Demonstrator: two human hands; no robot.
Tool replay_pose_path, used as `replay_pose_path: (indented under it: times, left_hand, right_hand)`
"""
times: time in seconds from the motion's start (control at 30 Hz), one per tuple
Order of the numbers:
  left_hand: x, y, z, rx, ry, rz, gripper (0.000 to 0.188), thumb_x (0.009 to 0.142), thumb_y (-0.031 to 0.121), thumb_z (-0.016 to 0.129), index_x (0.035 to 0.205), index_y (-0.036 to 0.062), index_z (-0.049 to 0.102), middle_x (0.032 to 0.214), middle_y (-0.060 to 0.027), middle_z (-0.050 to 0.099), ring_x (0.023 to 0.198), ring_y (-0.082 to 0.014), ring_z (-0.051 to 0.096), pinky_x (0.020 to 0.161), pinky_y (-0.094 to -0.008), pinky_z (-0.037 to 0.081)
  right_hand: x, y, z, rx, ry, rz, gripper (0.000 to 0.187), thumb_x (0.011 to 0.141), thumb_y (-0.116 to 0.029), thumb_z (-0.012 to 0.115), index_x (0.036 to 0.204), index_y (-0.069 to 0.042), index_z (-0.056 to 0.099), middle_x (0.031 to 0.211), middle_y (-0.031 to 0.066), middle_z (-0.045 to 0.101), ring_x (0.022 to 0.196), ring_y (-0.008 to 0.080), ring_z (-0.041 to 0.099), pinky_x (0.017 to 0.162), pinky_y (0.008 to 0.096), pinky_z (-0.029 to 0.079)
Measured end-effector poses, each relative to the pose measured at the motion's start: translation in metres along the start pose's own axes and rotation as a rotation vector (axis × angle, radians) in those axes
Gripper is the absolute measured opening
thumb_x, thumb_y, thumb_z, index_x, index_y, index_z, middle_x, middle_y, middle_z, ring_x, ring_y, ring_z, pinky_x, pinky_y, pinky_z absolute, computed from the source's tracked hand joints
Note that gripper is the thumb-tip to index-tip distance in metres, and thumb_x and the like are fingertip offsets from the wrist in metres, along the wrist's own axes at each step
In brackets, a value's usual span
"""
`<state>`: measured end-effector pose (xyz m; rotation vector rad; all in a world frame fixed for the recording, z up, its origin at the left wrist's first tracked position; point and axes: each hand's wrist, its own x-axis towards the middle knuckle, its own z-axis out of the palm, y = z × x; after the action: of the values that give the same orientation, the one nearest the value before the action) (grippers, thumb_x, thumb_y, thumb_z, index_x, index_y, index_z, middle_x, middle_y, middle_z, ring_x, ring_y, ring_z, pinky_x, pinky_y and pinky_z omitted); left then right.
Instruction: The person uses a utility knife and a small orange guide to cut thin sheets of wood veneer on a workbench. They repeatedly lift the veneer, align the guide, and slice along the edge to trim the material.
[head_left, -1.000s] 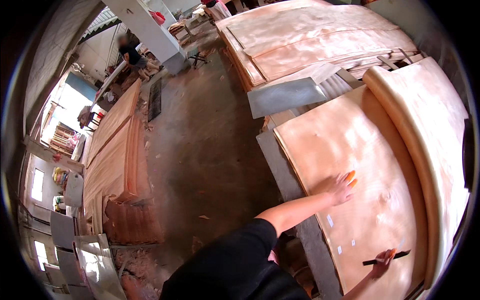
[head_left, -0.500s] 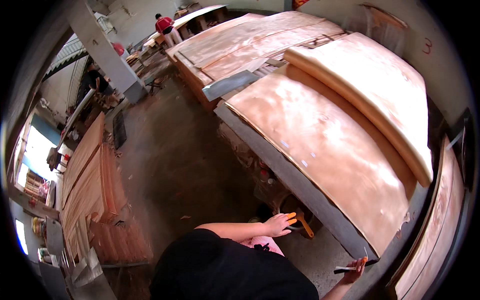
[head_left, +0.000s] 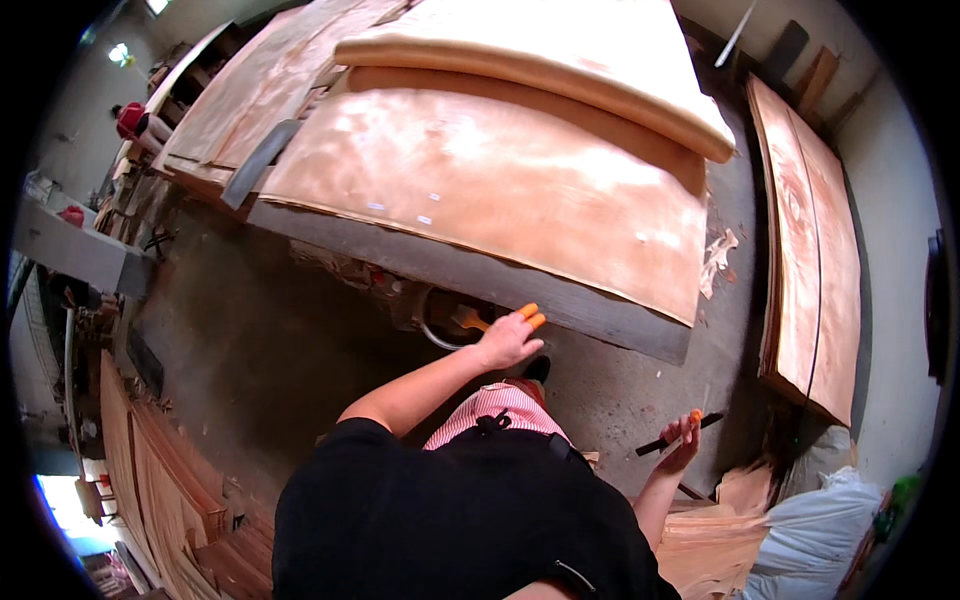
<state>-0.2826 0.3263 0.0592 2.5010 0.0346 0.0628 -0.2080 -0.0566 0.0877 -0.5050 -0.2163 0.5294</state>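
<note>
Beside the table (head_left: 610, 320), the left hand (head_left: 508, 341), fingers loosely extended, could knock the brush (head_left: 470, 318) by drifting sideways; the right hand (head_left: 682, 454) grasps a black tool (head_left: 651, 446).

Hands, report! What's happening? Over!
Left hand: open, near orange brush. Right hand: gripping dark tool. Wood sheet: on grey slab, roll along far side.

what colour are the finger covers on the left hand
Orange finger covers on the left hand, best in the head view.
</note>
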Motion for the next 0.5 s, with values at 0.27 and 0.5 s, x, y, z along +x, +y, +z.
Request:
replay_pose_path:
  times: [0.27, 0.5]
  left_hand:
    - [0.101, -0.028, 0.041, 0.264, 0.203, -0.111, 0.063, 0.078, 0.042, 0.049, 0.122, -0.0009, 0.036, 0.124, -0.0198, 0.036, 0.123, -0.0306, 0.022, 0.1, -0.0453, 0.016]
    - [0.136, -0.006, 0.038, 0.378, -0.167, -0.166, 0.072, 0.075, 0.05, 0.048, 0.127, 0.0033, 0.03, 0.134, -0.0122, 0.024, 0.128, -0.0256, 0.011, 0.102, -0.0475, 0.007]
  right_hand:
    - [0.039, -0.075, -0.012, -0.097, 0.164, 0.022, 0.019, 0.088, -0.024, 0.041, 0.092, -0.01, 0.052, 0.051, -0.0064, 0.034, 0.039, 0.004, 0.021, 0.035, 0.0193, 0.017]
    - [0.095, -0.117, -0.026, -0.082, 0.174, 0.036, 0.018, 0.088, -0.022, 0.04, 0.091, -0.008, 0.051, 0.054, -0.0049, 0.039, 0.041, 0.0027, 0.026, 0.037, 0.0172, 0.021]
